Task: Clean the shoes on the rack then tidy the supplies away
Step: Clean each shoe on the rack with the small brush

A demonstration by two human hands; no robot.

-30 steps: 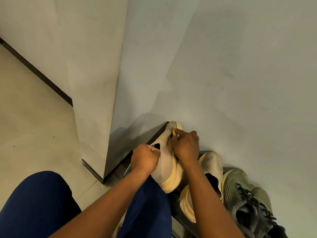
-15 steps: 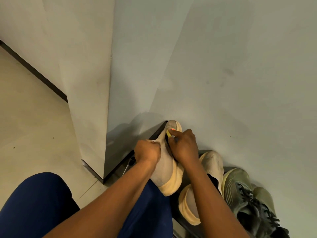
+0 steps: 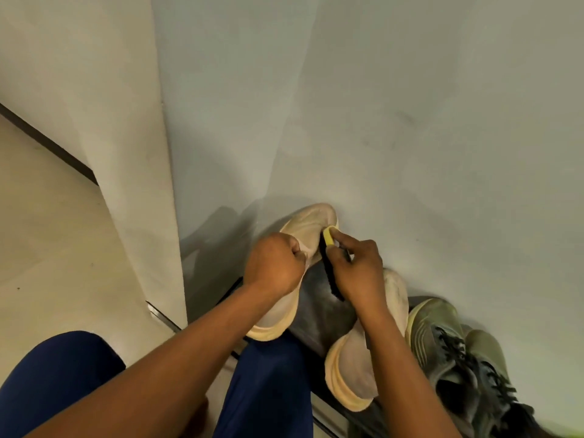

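Brushing is the step in hand, as far as I can judge from the head view, the only view there is. The left hand (image 3: 274,267) is clenched around the upper of the beige shoe (image 3: 308,230) and holds it tilted up, above the rack (image 3: 319,324). The right hand (image 3: 358,270) grasps a brush (image 3: 328,248), which has a yellow back and dark bristles, and the bristles lie against the right side of the shoe near its toe.

The long axis of this shoe runs from near to far. The toe points far, toward the wall (image 3: 410,121), and the heel with its pale yellow sole is near, just over the knee in blue trousers (image 3: 268,390).

The second beige shoe (image 3: 363,368) rests on the rack at the right, and the green laced shoes (image 3: 458,358) are beside it, further right.

I think the next move calls for short strokes along the side of the shoe, with the left hand holding it firm. The other shoes seem not yet cleaned, so much of the task is left.
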